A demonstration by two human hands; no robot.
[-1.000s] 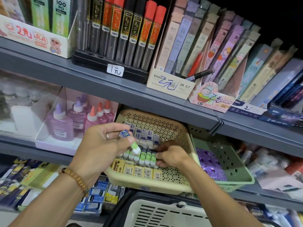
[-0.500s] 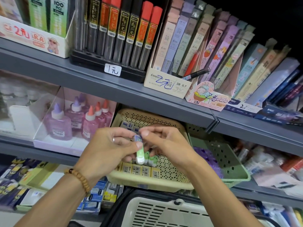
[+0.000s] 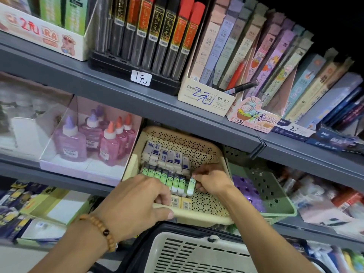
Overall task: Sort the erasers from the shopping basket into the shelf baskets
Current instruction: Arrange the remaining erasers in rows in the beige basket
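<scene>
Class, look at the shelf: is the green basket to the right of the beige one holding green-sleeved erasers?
No. The green basket holds purple packets, while the green-sleeved erasers stand in a row inside the beige basket.

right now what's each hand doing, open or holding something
Left hand: grips the front rim of the beige basket.
Right hand: pinches the green eraser at the row's right end.

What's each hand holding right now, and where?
Right hand pinches the green eraser at its upper end; left hand grips the beige basket by its front rim.
</scene>
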